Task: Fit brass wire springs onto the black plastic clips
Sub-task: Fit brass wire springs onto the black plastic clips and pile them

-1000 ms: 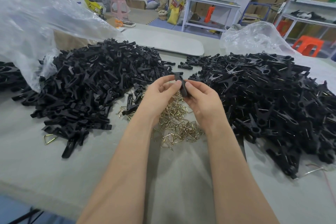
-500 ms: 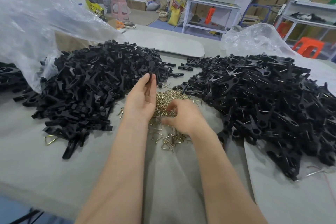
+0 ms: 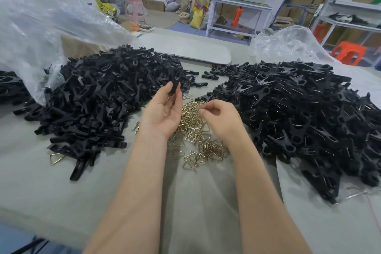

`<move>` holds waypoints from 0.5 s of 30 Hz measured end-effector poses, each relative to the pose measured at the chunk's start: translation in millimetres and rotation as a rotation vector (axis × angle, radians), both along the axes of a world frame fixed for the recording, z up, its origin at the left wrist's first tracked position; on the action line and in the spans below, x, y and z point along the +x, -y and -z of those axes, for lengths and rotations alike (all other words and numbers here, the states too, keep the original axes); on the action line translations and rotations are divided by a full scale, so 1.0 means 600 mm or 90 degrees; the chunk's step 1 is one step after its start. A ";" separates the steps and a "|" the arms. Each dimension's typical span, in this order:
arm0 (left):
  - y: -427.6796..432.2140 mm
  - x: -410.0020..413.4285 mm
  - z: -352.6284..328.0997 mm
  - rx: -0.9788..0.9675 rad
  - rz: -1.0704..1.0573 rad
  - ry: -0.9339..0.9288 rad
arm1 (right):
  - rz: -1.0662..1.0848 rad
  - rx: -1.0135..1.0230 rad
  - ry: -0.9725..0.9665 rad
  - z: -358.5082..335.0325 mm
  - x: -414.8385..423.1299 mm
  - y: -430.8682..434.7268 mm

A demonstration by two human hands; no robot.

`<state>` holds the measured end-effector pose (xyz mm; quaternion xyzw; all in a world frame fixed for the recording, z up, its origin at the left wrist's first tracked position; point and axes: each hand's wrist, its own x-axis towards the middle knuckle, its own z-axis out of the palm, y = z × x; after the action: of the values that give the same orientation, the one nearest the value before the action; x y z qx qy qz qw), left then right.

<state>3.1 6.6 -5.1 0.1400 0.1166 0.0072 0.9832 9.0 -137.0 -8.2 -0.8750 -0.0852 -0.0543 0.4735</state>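
My left hand is raised palm-up over the table and pinches a black plastic clip between thumb and fingertips. My right hand hovers over the heap of brass wire springs with its fingers curled; thumb and forefinger are pinched together on a brass spring at the top of the heap. A big pile of bare black clip parts lies to the left. A second pile of black clips, many showing wire, lies to the right.
The grey table carries a large clear plastic bag at the left and another clear bag at the back right. A loose brass spring lies by the left pile. Shelving, cartons and stools stand behind.
A second ago both hands held one clip together. They then parted: the left went to the left pile and came up with a clip, the right dropped onto the springs.
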 end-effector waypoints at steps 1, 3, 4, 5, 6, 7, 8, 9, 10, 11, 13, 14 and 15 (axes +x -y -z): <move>0.001 -0.001 -0.002 -0.007 -0.002 0.006 | 0.003 0.015 0.002 0.000 0.000 0.000; 0.002 -0.002 -0.002 -0.018 0.000 0.004 | -0.004 0.086 -0.027 -0.001 0.001 -0.001; 0.002 -0.002 -0.002 -0.010 0.004 -0.004 | -0.009 0.138 -0.048 -0.002 0.001 -0.002; 0.004 -0.002 -0.001 0.014 0.008 -0.009 | -0.005 0.183 -0.056 -0.003 0.001 -0.002; 0.007 -0.001 -0.001 0.071 0.008 -0.013 | 0.013 0.216 -0.049 -0.004 0.002 -0.001; 0.011 0.000 -0.001 0.173 0.007 -0.015 | 0.040 0.251 -0.036 -0.005 0.003 0.001; 0.016 0.001 0.001 0.302 0.006 -0.014 | 0.069 0.286 -0.020 -0.006 0.004 0.005; 0.022 0.002 0.004 0.418 0.008 -0.001 | 0.093 0.313 -0.005 -0.006 0.005 0.008; 0.027 0.003 0.007 0.498 0.020 0.014 | 0.109 0.324 0.007 -0.005 0.006 0.010; 0.032 0.003 0.009 0.547 0.040 0.028 | 0.117 0.322 0.012 -0.004 0.006 0.011; 0.040 0.005 0.014 0.618 0.072 0.044 | 0.118 0.294 0.017 -0.001 0.006 0.006; 0.043 0.005 0.015 0.651 0.083 0.050 | 0.112 0.271 0.023 0.000 0.006 0.004; 0.045 0.005 0.017 0.676 0.094 0.057 | 0.108 0.243 0.033 0.001 0.005 0.001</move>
<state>6.0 -20.1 -15.5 0.6257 0.0444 0.0018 0.7788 12.2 -137.8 -8.9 -0.7718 -0.0117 -0.1317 0.6220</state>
